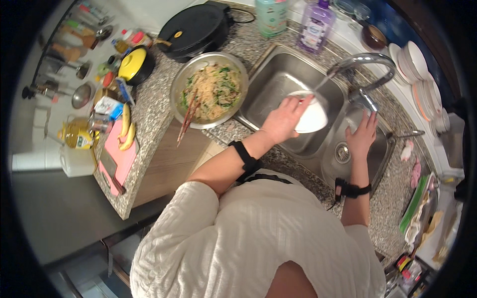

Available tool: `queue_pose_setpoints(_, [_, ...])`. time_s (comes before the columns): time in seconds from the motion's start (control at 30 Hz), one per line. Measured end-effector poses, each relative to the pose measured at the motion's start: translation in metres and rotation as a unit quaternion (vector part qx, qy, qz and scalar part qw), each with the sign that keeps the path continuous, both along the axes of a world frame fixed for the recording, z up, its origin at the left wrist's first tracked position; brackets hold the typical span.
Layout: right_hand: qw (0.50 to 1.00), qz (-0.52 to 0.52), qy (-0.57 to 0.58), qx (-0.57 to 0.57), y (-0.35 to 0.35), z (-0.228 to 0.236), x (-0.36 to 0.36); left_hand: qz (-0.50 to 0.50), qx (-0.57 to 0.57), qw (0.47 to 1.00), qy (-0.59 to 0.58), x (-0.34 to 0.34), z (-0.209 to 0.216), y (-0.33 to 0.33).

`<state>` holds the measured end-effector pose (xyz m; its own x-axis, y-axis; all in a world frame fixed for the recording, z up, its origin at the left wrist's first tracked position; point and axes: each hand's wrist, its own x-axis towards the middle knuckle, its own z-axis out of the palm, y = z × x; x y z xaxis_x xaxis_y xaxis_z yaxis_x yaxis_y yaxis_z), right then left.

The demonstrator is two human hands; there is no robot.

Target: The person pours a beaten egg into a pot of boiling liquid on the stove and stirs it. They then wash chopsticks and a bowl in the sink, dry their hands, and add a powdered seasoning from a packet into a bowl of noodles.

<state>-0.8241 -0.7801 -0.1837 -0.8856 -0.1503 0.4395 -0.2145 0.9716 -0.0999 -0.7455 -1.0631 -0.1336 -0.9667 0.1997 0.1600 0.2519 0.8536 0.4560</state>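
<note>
- Holding the white bowl (314, 117) by its near-left side is the left hand (284, 120); its fingers curl over the rim. The grip is judged firm, though the thumb is partly hidden.
- Governing relation: the bowl lies directly right of the left palm, over the left basin (262, 92). It appears round and tilted; no definite long axis is established.
- Nearer hand: the left, in contact. The right hand (362, 136) is apart from the bowl, with the divider (324, 145) between.
- Right hand state: empty, palm down, fingers spread and reaching toward the tap (389, 58). Whether the fingertips touch its base cannot be told.
- Obstruction: the tap's neck arches across from the right, its spout just beyond and above the bowl's far rim. A pale streak below the spout appears to be running water. Clearance upward on that side is judged limited.
- Below the right hand: the right basin (330, 166), with its drain (342, 152) exposed.
- Left of the sink: a steel bowl (175, 94) of noodles (212, 92), chopsticks (188, 115) resting across its rim, near the left forearm.
- Behind the sink: a purple bottle (316, 29) and a green bottle (272, 19).
- Right of the tap: stacked dishes (413, 60), clear of both hands.
</note>
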Motion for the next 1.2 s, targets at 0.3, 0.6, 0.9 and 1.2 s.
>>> queue_pose_setpoints(0.3, [0.963, 0.193, -0.098, -0.162, -0.076, 0.006, 0.026, -0.05, -0.017, 0.995, 0.088, 0.011, 0.017, 0.004])
queue_pose_setpoints(0.6, [0.965, 0.179, -0.039, -0.186, -0.06, 0.02, 0.026, -0.066, -0.025, 0.988, 0.138, 0.015, 0.027, 0.017])
queue_pose_setpoints(0.9, [0.952, 0.035, -0.036, -0.302, 0.028, -0.001, 0.077, -0.135, -0.002, 0.974, 0.185, 0.001, 0.016, 0.021])
queue_pose_setpoints(1.2, [0.583, -0.24, -0.202, -0.75, 0.172, 0.021, 0.155, -0.028, 0.061, 0.998, 0.008, 0.001, -0.028, -0.008])
